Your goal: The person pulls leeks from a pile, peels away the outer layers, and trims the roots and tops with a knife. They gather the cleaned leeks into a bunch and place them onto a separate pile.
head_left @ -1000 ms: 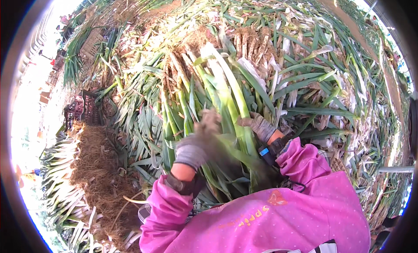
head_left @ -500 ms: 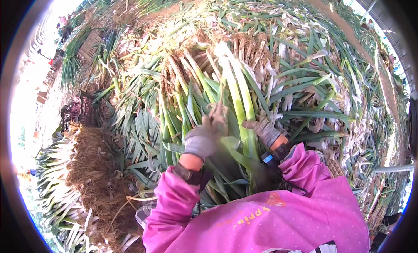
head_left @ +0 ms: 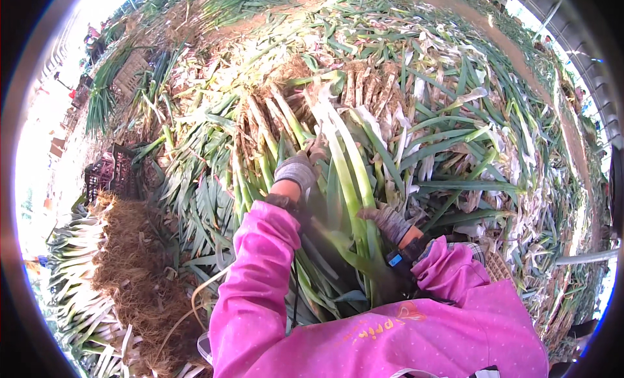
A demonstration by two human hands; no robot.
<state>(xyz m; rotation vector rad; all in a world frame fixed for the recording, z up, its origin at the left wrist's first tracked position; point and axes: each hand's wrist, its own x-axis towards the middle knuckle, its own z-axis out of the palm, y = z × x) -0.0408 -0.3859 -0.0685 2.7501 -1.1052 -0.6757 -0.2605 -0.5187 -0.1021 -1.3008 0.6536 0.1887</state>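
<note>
Two pale-stemmed leeks [head_left: 344, 163] lie lengthwise in front of me, roots pointing away and green leaves toward my body. My right hand [head_left: 388, 223], in a grey glove, is closed around their green part from the right side. Just left of the stems is my gloved left hand [head_left: 298, 170], reaching forward. Its fingertips look brown and blurred, so whether they grip anything is unclear. More leeks with brown, dirty outer skins [head_left: 261, 118] are beneath and beyond my left hand. My lower leaves blur near the right wrist.
Trimmed leeks [head_left: 71, 280] are stacked at left, their brown roots [head_left: 133, 274] facing inward. A dark plastic crate [head_left: 112, 171] stands behind them. Loose green leaves and pale peelings [head_left: 468, 137] cover the ground at right. A metal bar [head_left: 585, 258] juts in at the right edge.
My left hand has moved forward, away from my body, along the leeks. The leek stems have tilted slightly left at their root ends. My right hand keeps its hold.
</note>
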